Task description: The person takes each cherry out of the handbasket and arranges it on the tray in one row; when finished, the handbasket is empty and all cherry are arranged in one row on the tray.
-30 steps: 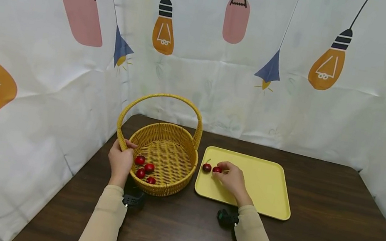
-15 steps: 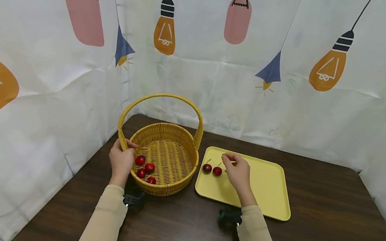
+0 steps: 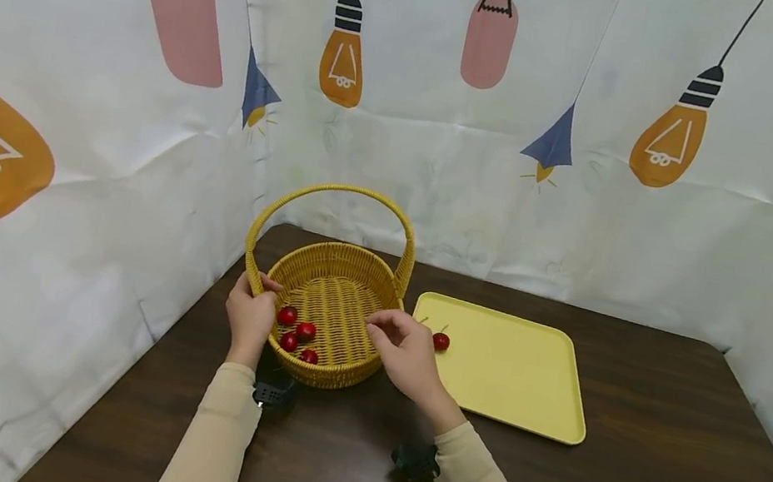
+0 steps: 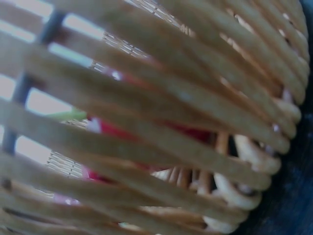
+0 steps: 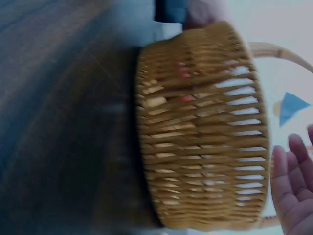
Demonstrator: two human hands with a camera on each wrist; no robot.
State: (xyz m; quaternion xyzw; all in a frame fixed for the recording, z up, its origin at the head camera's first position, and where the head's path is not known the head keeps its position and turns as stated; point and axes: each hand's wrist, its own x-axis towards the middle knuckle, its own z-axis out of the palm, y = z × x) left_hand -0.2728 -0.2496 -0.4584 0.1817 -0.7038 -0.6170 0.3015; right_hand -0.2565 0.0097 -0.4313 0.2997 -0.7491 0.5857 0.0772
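My left hand (image 3: 248, 319) holds the yellow wicker basket (image 3: 342, 376) at its left side, by the rim and the foot of the arched handle. Several red cherries (image 3: 305, 332) lie inside the basket, towards that hand. My right hand (image 3: 406, 354) hovers at the basket's right rim, its fingers loosely bent and nothing visible in them. In the right wrist view the fingers (image 5: 296, 171) look relaxed beside the rim. A stemmed cherry (image 3: 441, 342) sits on the yellow tray (image 3: 510, 370). Another cherry's stem shows there; its fruit is hidden behind my right hand.
The tray lies just right of the basket on a dark brown wooden table (image 3: 659, 436). A white curtain (image 3: 401, 151) printed with lamps and pencils hangs behind and along the left side. The left wrist view is filled by blurred wicker.
My right hand has left the tray, where it touched a cherry a second ago, and moved left to the basket. The left hand keeps its hold. The head view has shifted slightly.
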